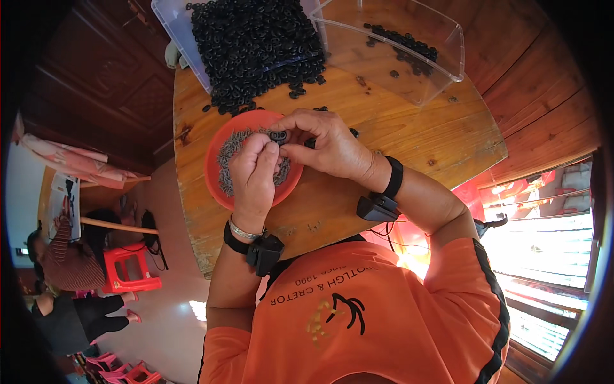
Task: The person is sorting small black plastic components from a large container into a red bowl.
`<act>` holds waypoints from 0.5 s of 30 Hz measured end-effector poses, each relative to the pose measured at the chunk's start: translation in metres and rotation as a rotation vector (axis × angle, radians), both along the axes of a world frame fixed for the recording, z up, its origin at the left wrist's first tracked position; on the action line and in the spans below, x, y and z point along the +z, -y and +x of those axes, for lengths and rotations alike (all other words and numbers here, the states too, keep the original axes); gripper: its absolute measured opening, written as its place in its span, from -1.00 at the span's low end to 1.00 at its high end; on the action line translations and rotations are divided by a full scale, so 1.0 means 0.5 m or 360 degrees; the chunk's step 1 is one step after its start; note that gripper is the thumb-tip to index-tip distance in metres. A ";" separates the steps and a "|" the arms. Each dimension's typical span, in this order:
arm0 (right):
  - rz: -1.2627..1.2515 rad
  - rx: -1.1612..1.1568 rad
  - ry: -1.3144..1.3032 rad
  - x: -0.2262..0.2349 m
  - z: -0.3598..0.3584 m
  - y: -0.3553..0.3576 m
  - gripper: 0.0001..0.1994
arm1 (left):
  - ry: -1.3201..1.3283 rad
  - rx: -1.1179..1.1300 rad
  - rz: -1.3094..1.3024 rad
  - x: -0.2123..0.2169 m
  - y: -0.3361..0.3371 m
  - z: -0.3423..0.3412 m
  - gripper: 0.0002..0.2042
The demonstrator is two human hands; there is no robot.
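Both hands meet over the orange bowl (220, 182) near the wooden table's (396, 137) left edge — the left hand (254, 174) and right hand (323, 146) together pinching a small black ring (278, 136) between fingertips — loose black rings (256, 45) heaped at the far edge.

Bowl (220, 182) on table (396, 128) under both hands, two bins behind it

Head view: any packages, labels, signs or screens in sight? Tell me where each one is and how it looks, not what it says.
Clear plastic bin, top left of the wooden table: rectangular, heaped with small black rings.
Clear plastic box, top right: rectangular, a few black rings inside.
Orange round bowl, under the hands: holds grey pins.
Printed lettering and a black and yellow emblem on the orange shirt, bottom centre.
No screens or signs visible.
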State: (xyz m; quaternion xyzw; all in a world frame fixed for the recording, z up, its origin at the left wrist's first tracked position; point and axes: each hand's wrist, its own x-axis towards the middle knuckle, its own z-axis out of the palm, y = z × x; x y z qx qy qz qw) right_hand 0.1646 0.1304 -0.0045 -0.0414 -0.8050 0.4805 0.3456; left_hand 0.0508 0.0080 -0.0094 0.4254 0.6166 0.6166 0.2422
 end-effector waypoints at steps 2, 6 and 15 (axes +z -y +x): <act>0.0009 0.0038 -0.0034 0.003 0.005 -0.003 -0.68 | -0.0099 -0.0109 0.0096 0.004 0.000 -0.004 -0.84; -0.0008 0.0087 -0.0073 0.012 0.010 -0.001 -0.68 | -0.0191 -0.0162 0.0179 0.008 0.003 -0.003 -0.85; -0.0143 0.0253 -0.0019 0.025 0.025 0.010 -0.69 | -0.0888 -0.0018 0.0275 0.009 0.013 -0.015 -0.84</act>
